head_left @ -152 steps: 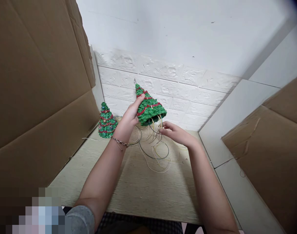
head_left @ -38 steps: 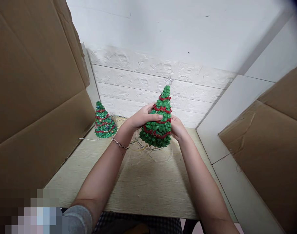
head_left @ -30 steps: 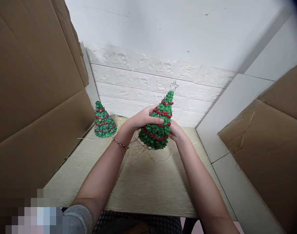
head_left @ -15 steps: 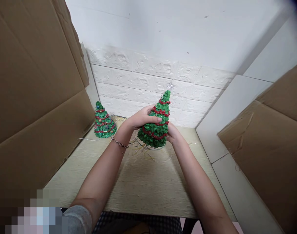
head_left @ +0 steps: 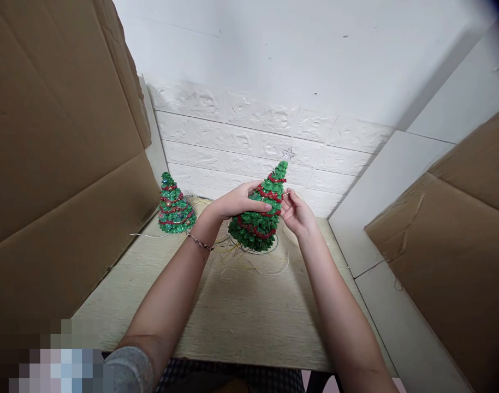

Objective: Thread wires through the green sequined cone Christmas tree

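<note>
A green glittery Christmas tree ornament (head_left: 255,226) with red garland stands upright on the table, a silver star (head_left: 289,154) at its tip. My left hand (head_left: 239,200) is wrapped around its front, fingers on the green surface. My right hand (head_left: 296,213) sits just right of the tree, its fingertips pinching a thin wire (head_left: 286,193) that runs from the tree. Loose pale and dark wires (head_left: 249,256) lie around the tree's base. A smaller glittery tree (head_left: 173,210) stands to the left, apart from both hands.
A beige textured tabletop (head_left: 249,311) lies under my arms, backed by a white brick-pattern wall (head_left: 233,134). Brown cardboard sheets (head_left: 61,158) rise at the left, and another (head_left: 441,262) at the right. A chain bracelet (head_left: 199,242) circles my left wrist.
The large tree has gone from tilted in my hands to standing upright on the table, its wires beneath it. My right hand has moved off its side to pinch a thin wire.
</note>
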Tool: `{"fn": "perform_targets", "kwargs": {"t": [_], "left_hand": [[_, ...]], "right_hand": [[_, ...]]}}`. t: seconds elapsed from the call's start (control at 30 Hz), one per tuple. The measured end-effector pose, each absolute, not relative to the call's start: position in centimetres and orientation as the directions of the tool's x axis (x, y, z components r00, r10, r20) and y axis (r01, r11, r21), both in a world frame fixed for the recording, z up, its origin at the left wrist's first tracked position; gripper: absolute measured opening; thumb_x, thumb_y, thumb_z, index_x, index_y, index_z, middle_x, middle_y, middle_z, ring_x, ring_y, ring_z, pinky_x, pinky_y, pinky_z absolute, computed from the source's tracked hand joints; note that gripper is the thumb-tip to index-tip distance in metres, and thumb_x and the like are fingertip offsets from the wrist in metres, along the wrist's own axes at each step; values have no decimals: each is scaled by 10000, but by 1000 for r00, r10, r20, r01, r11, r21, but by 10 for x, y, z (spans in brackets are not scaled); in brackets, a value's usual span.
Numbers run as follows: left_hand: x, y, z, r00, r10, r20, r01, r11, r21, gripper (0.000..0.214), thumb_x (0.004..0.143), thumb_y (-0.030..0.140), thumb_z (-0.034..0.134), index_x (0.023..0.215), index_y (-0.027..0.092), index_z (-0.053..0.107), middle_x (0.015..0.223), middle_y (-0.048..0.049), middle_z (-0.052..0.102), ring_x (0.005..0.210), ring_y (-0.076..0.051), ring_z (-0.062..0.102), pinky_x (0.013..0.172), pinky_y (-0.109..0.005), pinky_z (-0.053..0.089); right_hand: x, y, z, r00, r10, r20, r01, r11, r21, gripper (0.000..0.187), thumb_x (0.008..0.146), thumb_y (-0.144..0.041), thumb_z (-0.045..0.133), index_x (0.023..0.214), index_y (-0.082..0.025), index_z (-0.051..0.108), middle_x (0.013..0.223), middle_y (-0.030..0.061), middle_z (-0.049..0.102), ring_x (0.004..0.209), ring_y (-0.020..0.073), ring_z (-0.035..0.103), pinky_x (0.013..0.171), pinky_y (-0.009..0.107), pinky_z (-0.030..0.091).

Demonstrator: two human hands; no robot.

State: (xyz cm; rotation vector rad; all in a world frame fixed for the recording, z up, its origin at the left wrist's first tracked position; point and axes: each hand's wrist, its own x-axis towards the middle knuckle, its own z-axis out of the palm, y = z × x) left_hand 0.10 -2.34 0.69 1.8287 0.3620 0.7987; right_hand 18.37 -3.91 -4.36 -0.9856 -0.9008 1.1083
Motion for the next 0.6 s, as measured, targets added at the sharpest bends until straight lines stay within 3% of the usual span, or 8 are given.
{"fn": "perform_targets", "kwargs": {"t": [0.13, 0.23, 0.37, 0.53, 0.6], "left_hand": [[-2, -23, 9, 716, 598, 359, -109, -412, 905, 446, 604, 320, 757, 987, 140, 615, 942, -76, 668, 879, -209, 613, 775, -330, 487], [-3, -22, 8, 696, 617, 366, -156, -368, 917, 441, 597, 305, 764, 975, 141, 609, 935, -78, 669, 854, -202, 618, 745, -314, 494], [-7, -19, 7, 618, 689, 379, -233, -300, 925, 439, 593, 321, 769, 959, 149, 598, 912, -73, 666, 810, -198, 631, 729, -327, 509], [-20, -11, 9, 480, 795, 371, -230, -294, 928, 470, 574, 331, 785, 964, 152, 591, 895, -51, 654, 748, -172, 625, 678, -316, 521], [-24, -9, 10, 440, 819, 369, -200, -311, 929, 462, 562, 331, 795, 936, 150, 594, 866, -43, 649, 722, -159, 614, 643, -291, 516]], "right_hand": [[197, -43, -33, 339, 934, 111, -352, 235, -906, 133, 861, -334, 473, 892, -227, 545, 963, 48, 670, 1057, 138, 607, 927, 294, 497], [198, -49, -24, 341, 908, 244, -321, 356, -878, 157, 823, -361, 538, 907, -231, 565, 786, 8, 619, 898, 124, 628, 938, 303, 488], [190, -61, -15, 254, 870, 421, -159, 468, -870, 259, 772, -449, 597, 913, -232, 610, 685, -28, 527, 691, 102, 560, 900, 315, 492], [170, -85, -2, 156, 821, 549, 165, 527, -834, 253, 785, -433, 599, 918, -240, 693, 844, 15, 630, 773, 127, 557, 816, 317, 470], [164, -96, 5, 83, 799, 595, 322, 543, -775, 193, 768, -398, 626, 840, -245, 719, 745, 9, 606, 731, 136, 540, 733, 306, 455]]}}
